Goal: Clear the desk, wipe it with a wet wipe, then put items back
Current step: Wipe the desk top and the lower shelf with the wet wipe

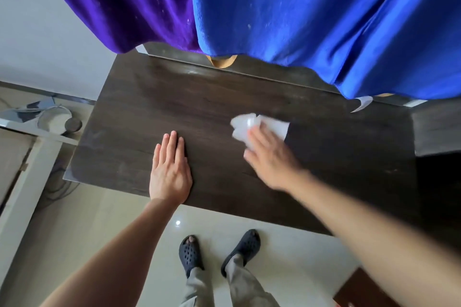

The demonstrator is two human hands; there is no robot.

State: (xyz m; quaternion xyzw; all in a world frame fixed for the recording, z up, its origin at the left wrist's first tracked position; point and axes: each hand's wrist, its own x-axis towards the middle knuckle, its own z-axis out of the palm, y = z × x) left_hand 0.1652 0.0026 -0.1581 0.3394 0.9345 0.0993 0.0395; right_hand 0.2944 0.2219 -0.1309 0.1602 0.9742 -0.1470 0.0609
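A dark wood desk (pixel 129 117) fills the middle of the head view, its top bare. My right hand (pixel 270 157) presses a crumpled white wet wipe (pixel 245 124) flat onto the desk right of centre; the hand is blurred. My left hand (pixel 169 172) lies palm down on the desk near its front edge, fingers together and holding nothing. A damp sheen shows on the far part of the top.
A purple curtain (pixel 119 2) and a blue curtain (pixel 311 12) hang over the desk's far edge. A darker raised surface (pixel 436 132) adjoins the desk on the right. Left of the desk lie a round metal lid and clutter (pixel 55 119). My sandalled feet (pixel 219 249) stand on pale tiles.
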